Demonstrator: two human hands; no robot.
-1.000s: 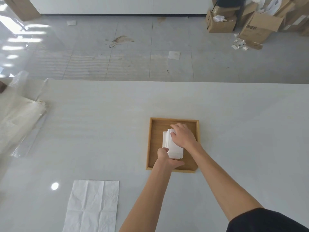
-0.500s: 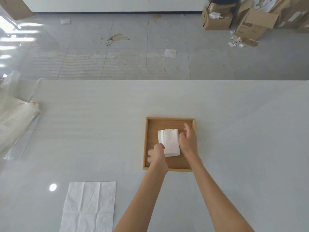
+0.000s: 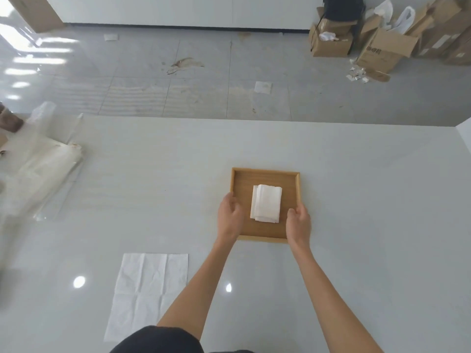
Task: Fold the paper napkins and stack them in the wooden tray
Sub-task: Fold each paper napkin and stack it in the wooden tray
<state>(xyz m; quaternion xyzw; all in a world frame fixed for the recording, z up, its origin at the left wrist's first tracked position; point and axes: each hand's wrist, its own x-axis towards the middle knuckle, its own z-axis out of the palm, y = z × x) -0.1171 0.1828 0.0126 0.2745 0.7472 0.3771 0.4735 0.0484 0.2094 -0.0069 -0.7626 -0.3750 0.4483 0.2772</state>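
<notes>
Folded napkins (image 3: 266, 203) are lying stacked mid wooden tray (image 3: 265, 174), bare wood all round. Left hand (image 3: 229, 217) and right hand (image 3: 298, 224) are flanking its near corners, released, holding nothing. Unfolded napkin (image 3: 150, 289) is lying near-left.

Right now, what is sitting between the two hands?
In the head view, the stack of folded napkins lies in the wooden tray, between the left hand and the right hand.

place: storeroom-like workspace | cues: cardboard boxes (image 3: 382, 47), bare tiled floor (image 3: 178, 85), white table (image 3: 153, 174)
</notes>
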